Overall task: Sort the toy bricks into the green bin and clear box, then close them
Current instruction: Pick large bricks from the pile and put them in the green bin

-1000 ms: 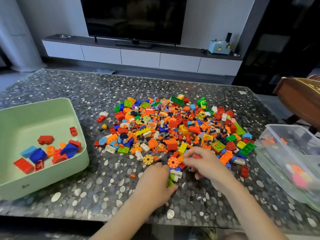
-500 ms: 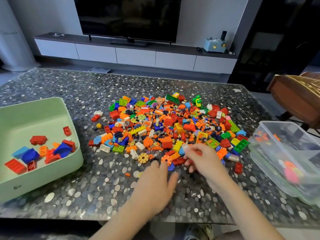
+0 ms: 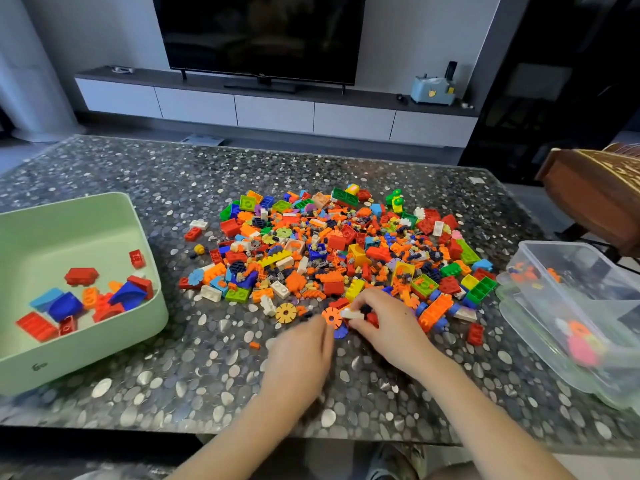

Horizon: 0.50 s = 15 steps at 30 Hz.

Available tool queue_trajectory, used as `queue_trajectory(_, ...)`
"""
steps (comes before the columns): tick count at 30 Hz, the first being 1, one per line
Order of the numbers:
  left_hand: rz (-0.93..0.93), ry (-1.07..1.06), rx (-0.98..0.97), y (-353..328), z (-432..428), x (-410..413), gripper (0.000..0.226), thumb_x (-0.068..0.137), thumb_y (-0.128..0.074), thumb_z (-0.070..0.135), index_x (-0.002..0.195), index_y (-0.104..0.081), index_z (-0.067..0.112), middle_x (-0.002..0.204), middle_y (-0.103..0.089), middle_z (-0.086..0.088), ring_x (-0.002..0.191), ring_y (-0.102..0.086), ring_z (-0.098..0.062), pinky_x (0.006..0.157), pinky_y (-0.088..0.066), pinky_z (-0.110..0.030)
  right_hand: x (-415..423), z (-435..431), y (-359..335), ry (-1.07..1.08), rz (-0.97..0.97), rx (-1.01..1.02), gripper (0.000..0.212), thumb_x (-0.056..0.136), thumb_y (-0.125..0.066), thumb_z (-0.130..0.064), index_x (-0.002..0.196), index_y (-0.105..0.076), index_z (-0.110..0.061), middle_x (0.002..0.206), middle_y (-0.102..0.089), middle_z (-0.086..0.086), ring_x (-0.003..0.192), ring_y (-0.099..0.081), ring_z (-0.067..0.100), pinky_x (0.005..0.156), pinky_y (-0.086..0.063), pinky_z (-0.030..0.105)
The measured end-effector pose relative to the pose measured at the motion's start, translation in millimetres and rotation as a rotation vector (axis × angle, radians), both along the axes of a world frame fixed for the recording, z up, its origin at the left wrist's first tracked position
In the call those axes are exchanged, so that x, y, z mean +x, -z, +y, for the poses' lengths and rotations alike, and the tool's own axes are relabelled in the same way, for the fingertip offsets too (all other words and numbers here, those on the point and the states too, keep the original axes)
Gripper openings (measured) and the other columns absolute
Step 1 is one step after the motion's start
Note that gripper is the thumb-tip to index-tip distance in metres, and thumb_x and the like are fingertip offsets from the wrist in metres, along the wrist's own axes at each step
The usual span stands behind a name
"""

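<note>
Head view: where are the toy bricks [image 3: 332, 258]?

— Most lie in one loose pile in the middle of the table [image 3: 173, 375]. A few are in the green bin [image 3: 69, 233] left of the pile, and a few in the clear box [image 3: 554, 244] right of it. Both containers stand uncovered.

— And the hands?

— The right hand [image 3: 388, 327] is at the pile's near edge, fingers curled, pinching a white brick [image 3: 352, 313]. The left hand [image 3: 298, 355] is just beside it, nearer the person. It is blurred, but its fingers look fairly straight and point at an orange gear [image 3: 331, 317]. I see nothing in it.

— How will the pieces handle?

— I'd judge them light, hard and stiff, so not likely to break. They look smooth, so small ones may slip or skitter on the table. Take blocks by two opposite flat sides. Take the gear by its rim, or slide a fingertip under it, since it lies flat.

— Any risk?

— Dragging one piece probably scatters its neighbours off the pile.
</note>
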<state>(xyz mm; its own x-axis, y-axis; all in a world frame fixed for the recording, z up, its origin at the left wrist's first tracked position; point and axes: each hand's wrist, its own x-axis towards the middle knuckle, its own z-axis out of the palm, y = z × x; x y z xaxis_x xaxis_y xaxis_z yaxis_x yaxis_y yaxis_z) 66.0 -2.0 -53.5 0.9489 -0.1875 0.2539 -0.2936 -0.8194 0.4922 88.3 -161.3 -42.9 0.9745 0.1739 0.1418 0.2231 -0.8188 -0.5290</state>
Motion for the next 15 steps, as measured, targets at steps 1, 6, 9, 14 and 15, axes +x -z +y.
queue_trajectory(1,0.047,-0.072,-0.155,-7,5,7,0.027,0.097,-0.045,0.031,0.075,-0.05,0.018,0.057,-0.05,0.007,0.048,-0.045,-0.007,0.047,-0.035,-0.018,0,4,1,-0.026,-0.004,-0.02,0.008,0.09,-0.06,-0.025,0.093,-0.053,-0.022,0.092,-0.051,-0.014,0.078,-0.051,0.005,0.065,-0.038,0.021)
queue_trajectory(6,0.16,-0.223,-0.612,-28,41,33,0.046,0.098,-0.041,0.031,0.064,-0.047,0.0,0.054,-0.038,-0.006,0.047,-0.03,-0.016,0.046,-0.025,-0.026,4,21,4,-0.054,-0.037,-0.148,0.013,0.096,-0.05,-0.021,0.088,-0.042,-0.016,0.092,-0.044,-0.001,0.071,-0.051,0.023,0.065,-0.04,0.036)
queue_trajectory(9,0.208,-0.289,-0.774,-39,60,38,0.04,0.097,-0.042,0.028,0.062,-0.042,0.008,0.055,-0.032,-0.011,0.05,-0.028,-0.019,0.05,-0.023,-0.028,6,25,3,-0.022,-0.057,-0.056,0.012,0.096,-0.053,-0.025,0.09,-0.045,-0.017,0.089,-0.048,-0.004,0.074,-0.05,0.017,0.064,-0.04,0.023)
queue_trajectory(14,0.152,-0.396,-0.887,-56,88,41,0.038,0.095,-0.044,0.024,0.06,-0.042,0.01,0.052,-0.034,-0.008,0.051,-0.032,-0.02,0.054,-0.026,-0.032,15,33,-20,0.268,0.198,0.848,0.014,0.093,-0.058,-0.022,0.09,-0.056,-0.009,0.064,-0.05,0.0,0.051,-0.044,0.01,0.047,-0.037,0.019)
queue_trajectory(15,0.117,-0.415,-0.889,-60,93,40,0.038,0.095,-0.043,0.025,0.06,-0.042,0.01,0.054,-0.035,-0.01,0.052,-0.032,-0.02,0.054,-0.026,-0.032,18,35,-24,0.291,0.302,1.067,0.014,0.093,-0.058,-0.019,0.092,-0.056,-0.006,0.061,-0.047,0.001,0.049,-0.041,0.01,0.044,-0.036,0.02)
